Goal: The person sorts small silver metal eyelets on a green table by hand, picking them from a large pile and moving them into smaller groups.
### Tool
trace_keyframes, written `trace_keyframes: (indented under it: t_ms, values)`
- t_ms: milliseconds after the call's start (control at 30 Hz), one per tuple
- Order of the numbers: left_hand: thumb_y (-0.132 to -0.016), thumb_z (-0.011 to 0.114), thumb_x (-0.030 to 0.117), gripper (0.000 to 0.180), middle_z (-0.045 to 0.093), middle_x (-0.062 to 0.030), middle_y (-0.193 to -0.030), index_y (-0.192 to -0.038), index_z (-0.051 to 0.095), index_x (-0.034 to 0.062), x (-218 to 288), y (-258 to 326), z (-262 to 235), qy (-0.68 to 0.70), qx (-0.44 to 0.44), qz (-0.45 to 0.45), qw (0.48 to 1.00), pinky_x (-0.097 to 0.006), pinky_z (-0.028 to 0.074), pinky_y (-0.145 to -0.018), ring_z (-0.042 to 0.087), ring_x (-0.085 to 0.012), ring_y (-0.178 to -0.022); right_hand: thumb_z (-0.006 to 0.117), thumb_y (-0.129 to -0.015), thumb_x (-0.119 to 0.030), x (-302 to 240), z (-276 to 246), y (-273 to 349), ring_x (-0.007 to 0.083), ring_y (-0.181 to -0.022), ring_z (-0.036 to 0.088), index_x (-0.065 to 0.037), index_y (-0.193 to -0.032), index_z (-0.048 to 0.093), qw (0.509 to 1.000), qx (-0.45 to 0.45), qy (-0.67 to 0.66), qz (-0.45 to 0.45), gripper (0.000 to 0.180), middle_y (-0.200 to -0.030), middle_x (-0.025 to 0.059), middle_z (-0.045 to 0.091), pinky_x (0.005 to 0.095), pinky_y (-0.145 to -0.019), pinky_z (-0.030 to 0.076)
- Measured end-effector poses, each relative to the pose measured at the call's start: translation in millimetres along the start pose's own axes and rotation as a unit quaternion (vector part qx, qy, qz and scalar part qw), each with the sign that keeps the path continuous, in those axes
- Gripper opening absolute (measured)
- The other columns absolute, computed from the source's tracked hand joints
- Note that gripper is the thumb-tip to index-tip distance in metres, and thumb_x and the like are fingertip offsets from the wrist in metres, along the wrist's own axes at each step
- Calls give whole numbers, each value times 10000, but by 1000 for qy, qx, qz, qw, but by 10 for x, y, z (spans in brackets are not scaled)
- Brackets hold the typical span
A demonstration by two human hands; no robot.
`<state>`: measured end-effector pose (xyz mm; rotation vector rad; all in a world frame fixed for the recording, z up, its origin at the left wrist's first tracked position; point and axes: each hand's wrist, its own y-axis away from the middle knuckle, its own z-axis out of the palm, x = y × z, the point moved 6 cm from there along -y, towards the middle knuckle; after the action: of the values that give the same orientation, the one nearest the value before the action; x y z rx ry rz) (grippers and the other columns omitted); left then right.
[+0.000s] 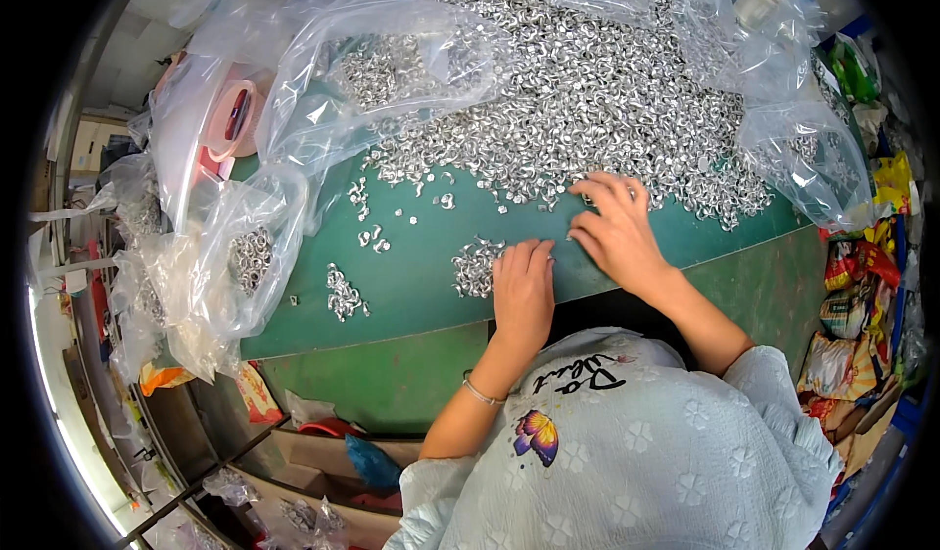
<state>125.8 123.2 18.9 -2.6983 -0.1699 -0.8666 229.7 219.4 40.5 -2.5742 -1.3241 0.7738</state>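
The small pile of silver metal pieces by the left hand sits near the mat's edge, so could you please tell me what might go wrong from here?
1. The small pile under the left hand lies close to the green mat's front edge; a sweep could push pieces off.
2. The right hand touches the big heap; dragging may mix it with the loose pieces.
3. The clear plastic bags overlap the heap and could snag or hide pieces.

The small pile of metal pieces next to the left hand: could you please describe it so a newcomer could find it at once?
Start at the green table mat, whose far half is buried under a wide heap of small silvery parts. Nearer the person, on bare mat, the left hand lies flat with the small pile against its fingertips. Unlike the looser cluster further left, it touches the hand.
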Motion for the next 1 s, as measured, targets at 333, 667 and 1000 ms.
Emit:
trace_keyframes:
  t_ms: [333,667,1000]
  values:
    - [-808,660,4,245,597,-111,-989,-1048,616,31,71,-49,45,37,22,15,999,-383,434,-781,564,-292,-909,721,-744,-135,-69,101,112,276,-1166,480,-69,-855,643,998,-19,-41,-38,151,-1129,78,569,482,-995,299]
    - [-799,673,8,269,601,-104,-1008,-1062,624,39,78,-19,49,53,13,23,998,-383,427,-780,566,-283,-919,739,-739,-137,37,-5,106,305,-1232,433,-81,-901,660,999,-34,-30,-22,189,-1219,75,531,497,-1015,290]
    - [-782,672,8,295,573,-110,-1182,-1074,633,21,95,-73,89,-29,-15,67,997,-405,405,-870,543,-292,-1079,703,-765,-95,9,64,-70,310,-1222,443,-61,-1009,661,999,8,-21,-38,250,-1231,83,540,485,-999,311]
